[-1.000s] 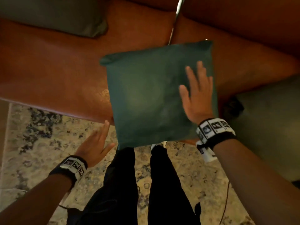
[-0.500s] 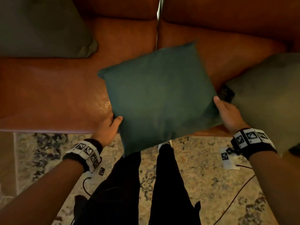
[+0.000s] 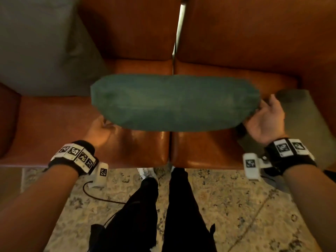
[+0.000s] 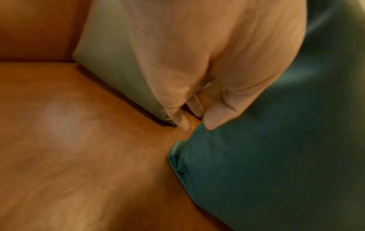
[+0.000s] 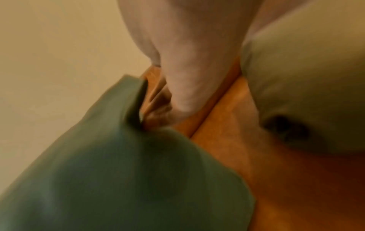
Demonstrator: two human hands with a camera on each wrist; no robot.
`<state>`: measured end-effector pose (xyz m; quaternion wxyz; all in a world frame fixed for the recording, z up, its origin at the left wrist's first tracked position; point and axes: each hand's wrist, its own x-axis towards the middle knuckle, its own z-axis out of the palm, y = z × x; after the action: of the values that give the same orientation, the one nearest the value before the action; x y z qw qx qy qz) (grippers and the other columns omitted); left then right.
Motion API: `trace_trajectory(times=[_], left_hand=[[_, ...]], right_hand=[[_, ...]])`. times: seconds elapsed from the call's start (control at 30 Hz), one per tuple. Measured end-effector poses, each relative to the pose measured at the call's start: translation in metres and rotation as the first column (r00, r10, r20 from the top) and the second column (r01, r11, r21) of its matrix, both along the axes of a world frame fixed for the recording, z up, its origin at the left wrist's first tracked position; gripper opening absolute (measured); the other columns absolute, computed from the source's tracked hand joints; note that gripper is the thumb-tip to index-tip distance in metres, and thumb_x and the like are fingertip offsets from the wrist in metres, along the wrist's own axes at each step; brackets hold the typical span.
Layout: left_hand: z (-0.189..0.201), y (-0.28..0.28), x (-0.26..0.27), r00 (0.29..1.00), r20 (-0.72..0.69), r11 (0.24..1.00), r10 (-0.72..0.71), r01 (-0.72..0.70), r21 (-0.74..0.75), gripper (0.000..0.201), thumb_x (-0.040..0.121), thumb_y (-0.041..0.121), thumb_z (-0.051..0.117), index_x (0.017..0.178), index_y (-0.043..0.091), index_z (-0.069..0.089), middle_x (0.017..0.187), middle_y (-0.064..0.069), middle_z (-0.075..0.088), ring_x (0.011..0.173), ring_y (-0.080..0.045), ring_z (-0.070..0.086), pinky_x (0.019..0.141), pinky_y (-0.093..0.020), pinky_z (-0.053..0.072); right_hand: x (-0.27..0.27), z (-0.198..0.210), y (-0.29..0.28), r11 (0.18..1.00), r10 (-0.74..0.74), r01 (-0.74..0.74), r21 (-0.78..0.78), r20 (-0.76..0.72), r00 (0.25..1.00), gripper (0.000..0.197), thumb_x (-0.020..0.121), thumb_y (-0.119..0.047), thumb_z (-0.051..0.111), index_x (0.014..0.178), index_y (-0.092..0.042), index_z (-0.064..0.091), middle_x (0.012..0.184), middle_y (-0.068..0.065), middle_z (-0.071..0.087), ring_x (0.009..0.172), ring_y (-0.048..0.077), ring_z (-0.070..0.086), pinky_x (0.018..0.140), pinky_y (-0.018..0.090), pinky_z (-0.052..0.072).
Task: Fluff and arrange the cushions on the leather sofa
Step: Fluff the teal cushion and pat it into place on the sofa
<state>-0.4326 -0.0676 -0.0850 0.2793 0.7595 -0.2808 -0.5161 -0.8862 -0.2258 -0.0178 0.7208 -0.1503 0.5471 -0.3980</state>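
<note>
A teal cushion hangs edge-on just above the tan leather sofa seat, across the gap between its two seat pads. My left hand grips its left end from below, fingers hidden under the fabric. In the left wrist view the thumb presses on the teal cushion. My right hand curls round the right end, palm toward the cushion. The right wrist view is blurred, showing the hand beside the teal fabric.
A grey-green cushion leans in the sofa's left corner; another lies at the right end, close to my right hand. My legs stand on a patterned rug before the sofa. A black cable trails on the rug.
The teal cushion lay flat with my right palm on it. Both hands then took its sides and have now turned it edge-on and lifted it toward the sofa's middle.
</note>
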Motion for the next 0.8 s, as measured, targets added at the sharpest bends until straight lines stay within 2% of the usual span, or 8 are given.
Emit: trace_trajectory(times=[0.07,0.1,0.2,0.27,0.33,0.47,0.6,0.8], left_hand=[[-0.011,-0.010,0.004,0.994,0.000,0.994,-0.108,0.108,-0.015,0.074,0.082,-0.032,0.053,0.148,0.001,0.041,0.132,-0.003,0.057,0.111,-0.014,0.059,0.092,-0.032,0.055],[-0.014,-0.014,0.003,0.989,0.014,0.988,-0.148,0.148,-0.035,0.086,0.080,-0.027,0.063,0.150,0.016,0.038,0.143,0.000,0.050,0.125,-0.016,0.054,0.102,-0.040,0.052],[-0.009,-0.037,-0.011,0.982,-0.018,0.981,-0.186,0.185,-0.056,0.106,0.072,-0.005,0.089,0.134,0.058,0.030,0.146,0.029,0.036,0.143,-0.005,0.032,0.107,-0.038,0.045],[-0.007,-0.053,-0.022,0.991,-0.045,0.989,-0.129,0.125,-0.074,0.112,0.070,-0.001,0.091,0.139,0.058,0.025,0.139,0.037,0.034,0.134,0.008,0.038,0.096,-0.021,0.047],[-0.005,-0.067,-0.029,0.994,-0.093,0.991,-0.060,0.048,-0.125,0.117,0.070,-0.005,0.088,0.155,0.040,0.021,0.142,0.032,0.038,0.124,0.021,0.042,0.092,-0.009,0.048],[0.010,-0.095,-0.040,0.987,-0.147,0.985,0.067,-0.088,-0.145,0.108,0.067,0.000,0.090,0.152,0.035,0.033,0.145,0.020,0.050,0.126,0.010,0.053,0.101,-0.022,0.052],[0.033,-0.119,-0.047,0.974,-0.146,0.969,0.174,-0.196,-0.149,0.093,0.075,-0.008,0.083,0.152,0.023,0.041,0.130,0.016,0.063,0.114,0.005,0.064,0.077,-0.029,0.063],[0.053,-0.157,-0.034,0.953,-0.181,0.939,0.243,-0.278,-0.201,0.091,0.073,0.005,0.088,0.144,0.035,0.041,0.134,0.016,0.059,0.114,0.002,0.063,0.079,-0.035,0.064]], right_hand=[[0.008,-0.021,-0.013,0.996,-0.091,0.092,-0.001,-0.125,0.988,0.040,0.074,-0.036,0.081,0.106,-0.017,0.066,0.096,0.001,0.072,0.095,0.018,0.068,0.079,0.028,0.059],[0.009,-0.029,-0.016,0.997,-0.067,0.072,0.010,-0.266,0.962,0.028,0.082,-0.023,0.074,0.108,-0.014,0.066,0.087,-0.006,0.073,0.091,0.012,0.067,0.075,0.025,0.059],[0.010,-0.055,-0.023,0.992,0.126,-0.093,0.091,-0.491,0.862,0.043,0.100,0.008,0.046,0.137,-0.010,0.057,0.085,-0.018,0.074,0.086,0.001,0.070,0.090,0.026,0.057],[0.012,-0.057,-0.021,0.950,0.313,-0.272,0.156,-0.438,0.843,0.058,0.094,0.018,0.043,0.136,-0.020,0.055,0.095,-0.006,0.072,0.096,0.016,0.068,0.096,0.040,0.054],[0.015,-0.058,-0.024,0.858,0.499,-0.497,0.127,-0.434,0.750,0.067,0.087,0.024,0.053,0.137,-0.020,0.049,0.104,-0.009,0.073,0.102,0.018,0.068,0.088,0.036,0.056],[0.033,-0.055,-0.043,0.741,0.621,-0.670,0.041,-0.420,0.662,0.104,0.056,-0.015,0.101,0.146,-0.015,0.049,0.138,0.001,0.067,0.127,0.018,0.064,0.104,0.037,0.055],[0.058,-0.034,-0.072,0.789,0.523,-0.609,-0.086,-0.427,0.738,0.091,0.057,-0.024,0.099,0.140,-0.018,0.061,0.134,-0.007,0.071,0.125,0.010,0.066,0.105,0.036,0.053],[0.073,-0.013,-0.122,0.776,0.504,-0.616,-0.137,-0.453,0.735,0.101,0.054,-0.036,0.100,0.143,-0.026,0.054,0.139,-0.012,0.066,0.128,0.004,0.062,0.106,0.035,0.051]])
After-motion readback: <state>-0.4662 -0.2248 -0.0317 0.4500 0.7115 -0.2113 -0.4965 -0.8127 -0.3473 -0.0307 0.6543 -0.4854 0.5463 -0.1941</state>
